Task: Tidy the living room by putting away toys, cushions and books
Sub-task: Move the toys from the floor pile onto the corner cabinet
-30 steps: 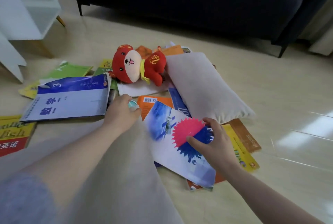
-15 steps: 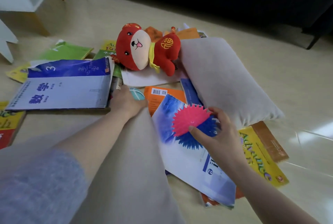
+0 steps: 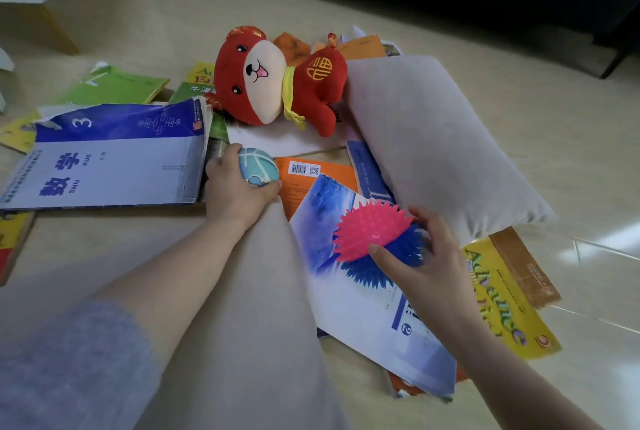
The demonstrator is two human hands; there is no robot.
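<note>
Left hand [image 3: 235, 191] grips teal ball [image 3: 258, 166] | right hand [image 3: 429, 268] grips spiky ball [image 3: 372, 232], pink half up | plush [image 3: 277, 86] lies lengthwise left-right, head left.

From my feed I see a spiky ball [image 3: 377, 239] of glossy, rubbery-looking plastic, a small ball [image 3: 258, 170] with a smooth printed skin, a plush toy [image 3: 277, 83] in fuzzy red cloth, a cushion [image 3: 440, 145] in matt grey fabric, a maths book [image 3: 114, 166] with a shiny paper cover, and a polished, reflective floor [image 3: 554, 111].
</note>
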